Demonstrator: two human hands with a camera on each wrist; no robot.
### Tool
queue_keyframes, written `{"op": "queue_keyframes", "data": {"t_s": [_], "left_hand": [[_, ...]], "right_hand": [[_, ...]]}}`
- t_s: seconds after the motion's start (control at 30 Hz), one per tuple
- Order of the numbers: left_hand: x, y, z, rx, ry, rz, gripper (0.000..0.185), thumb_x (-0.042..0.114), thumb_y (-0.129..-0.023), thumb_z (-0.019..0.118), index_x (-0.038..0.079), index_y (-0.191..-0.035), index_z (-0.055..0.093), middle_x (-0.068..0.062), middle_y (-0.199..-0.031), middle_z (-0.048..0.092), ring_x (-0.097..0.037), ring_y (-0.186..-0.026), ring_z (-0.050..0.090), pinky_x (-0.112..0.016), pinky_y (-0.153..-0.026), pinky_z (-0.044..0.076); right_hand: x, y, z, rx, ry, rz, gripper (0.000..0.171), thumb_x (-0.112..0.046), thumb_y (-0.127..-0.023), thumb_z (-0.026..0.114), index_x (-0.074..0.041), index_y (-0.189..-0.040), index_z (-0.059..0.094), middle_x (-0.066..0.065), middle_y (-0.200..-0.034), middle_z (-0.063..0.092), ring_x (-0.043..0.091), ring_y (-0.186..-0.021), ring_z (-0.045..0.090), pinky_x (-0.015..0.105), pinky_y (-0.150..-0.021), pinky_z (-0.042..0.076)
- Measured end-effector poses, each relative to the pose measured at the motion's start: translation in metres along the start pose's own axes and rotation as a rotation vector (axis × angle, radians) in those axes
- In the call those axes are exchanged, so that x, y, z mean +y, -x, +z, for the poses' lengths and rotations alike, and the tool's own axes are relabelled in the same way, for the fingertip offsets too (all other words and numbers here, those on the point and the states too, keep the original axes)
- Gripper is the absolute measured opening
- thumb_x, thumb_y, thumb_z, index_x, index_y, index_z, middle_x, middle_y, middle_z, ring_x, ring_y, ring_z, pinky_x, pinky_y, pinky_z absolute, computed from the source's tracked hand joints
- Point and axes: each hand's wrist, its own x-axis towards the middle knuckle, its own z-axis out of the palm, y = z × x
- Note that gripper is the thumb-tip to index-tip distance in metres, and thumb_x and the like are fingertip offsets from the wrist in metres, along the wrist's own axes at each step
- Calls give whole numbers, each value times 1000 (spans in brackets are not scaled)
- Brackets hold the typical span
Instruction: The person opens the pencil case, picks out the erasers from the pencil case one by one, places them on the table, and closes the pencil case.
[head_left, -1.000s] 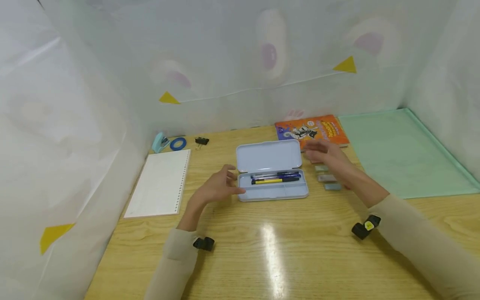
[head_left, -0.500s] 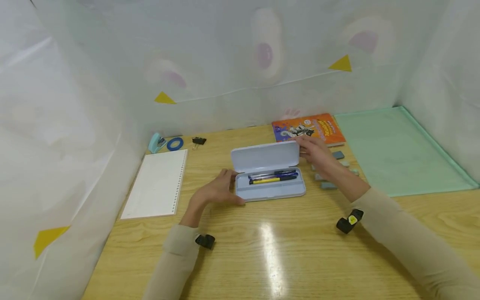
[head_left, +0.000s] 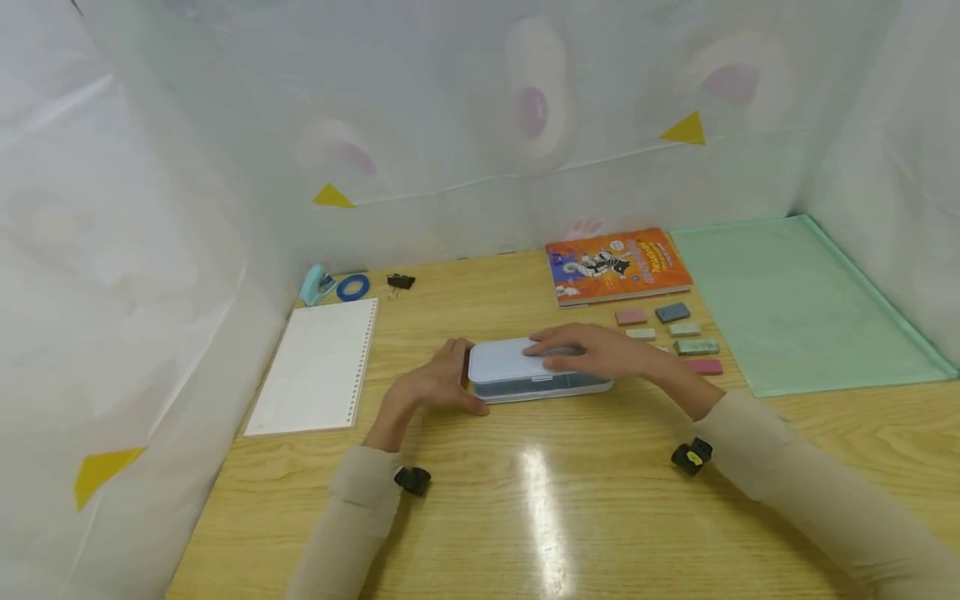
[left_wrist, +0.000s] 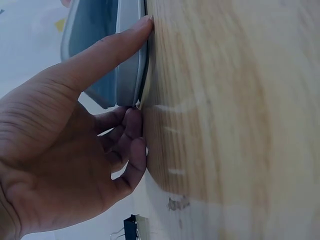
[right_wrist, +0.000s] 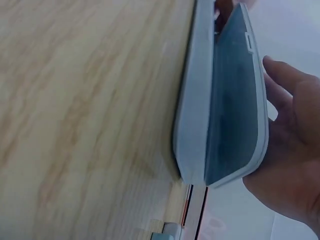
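Note:
A pale blue pencil case (head_left: 517, 371) lies on the wooden table (head_left: 540, 500). Its lid is lowered almost onto the base, and the wrist views show a narrow gap between lid and base (right_wrist: 220, 110). My left hand (head_left: 453, 382) grips the case's left end, thumb (left_wrist: 115, 45) stretched along the front edge and fingers curled round the corner. My right hand (head_left: 577, 350) lies flat on the lid, fingers straight and pressing down. The contents are hidden under the lid.
Several small erasers (head_left: 671, 312) lie right of the case, with an orange book (head_left: 618, 265) behind them and a green mat (head_left: 795, 300) further right. A loose-leaf pad (head_left: 318, 367), teal stapler (head_left: 317, 285), blue tape roll (head_left: 352, 287) and binder clip (head_left: 401, 282) sit at the left. White sheeting walls in the table.
The lid has swung down from fully open to nearly shut, hiding the pens. My right hand moved from the lid's right edge onto its top; my left hand closed round the left end.

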Motion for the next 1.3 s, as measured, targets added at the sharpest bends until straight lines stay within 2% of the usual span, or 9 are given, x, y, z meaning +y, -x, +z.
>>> {"op": "queue_keyframes", "data": {"t_s": [0.17,0.3,0.4,0.63,0.87,1.03,1.17,1.3], "left_hand": [[3,-3,2,3,-24,-32,99,34,-78,93,2,-150,34,-15,-143,43,-29,-130,44,-46,-112,39],[4,-4,3,-4,-42,-47,99,35,-78,93,4,-151,33,-15,-144,43,-29,-132,44,-45,-113,39],[1,-4,4,-3,-48,-45,99,35,-79,92,3,-151,33,-15,-144,43,-28,-131,44,-44,-112,39],[-5,-1,10,4,-80,-24,100,38,-79,92,3,-151,32,-14,-140,42,-27,-125,45,-43,-109,41],[-8,2,10,23,-90,-16,101,38,-81,91,2,-154,30,-16,-145,41,-31,-132,43,-46,-113,39],[-10,-1,13,25,-115,-31,104,41,-82,89,5,-157,27,-16,-151,37,-31,-139,40,-46,-116,36],[-9,1,14,54,-112,-34,102,39,-83,89,4,-158,30,-16,-151,38,-32,-140,41,-46,-117,35],[-12,13,14,109,-77,29,88,32,-88,85,0,-155,39,-17,-144,45,-34,-134,45,-50,-114,38]], "right_hand": [[4,-6,7,-85,136,-80,44,-21,-106,61,-18,-150,57,20,-164,35,44,-150,32,63,-118,27],[4,-6,8,-135,173,-48,49,-30,-107,59,-24,-155,50,16,-169,25,44,-155,21,69,-117,17],[3,-5,10,-150,191,-30,52,-36,-107,58,-27,-157,46,13,-171,23,44,-156,17,70,-115,15],[4,-3,14,-145,228,-57,52,-37,-108,57,-28,-158,46,13,-171,24,46,-155,19,69,-115,17],[9,-2,22,-107,362,-140,51,-35,-110,53,-25,-159,43,15,-170,24,47,-154,20,69,-117,17],[8,3,26,-70,447,-139,51,-34,-110,51,-25,-160,42,13,-170,25,46,-155,19,70,-118,17],[7,8,29,-34,407,-143,51,-30,-111,50,-21,-160,41,15,-169,28,49,-154,19,72,-117,15],[7,23,21,6,237,-123,50,-23,-110,52,-11,-158,45,15,-164,38,47,-152,27,71,-117,17]]}}
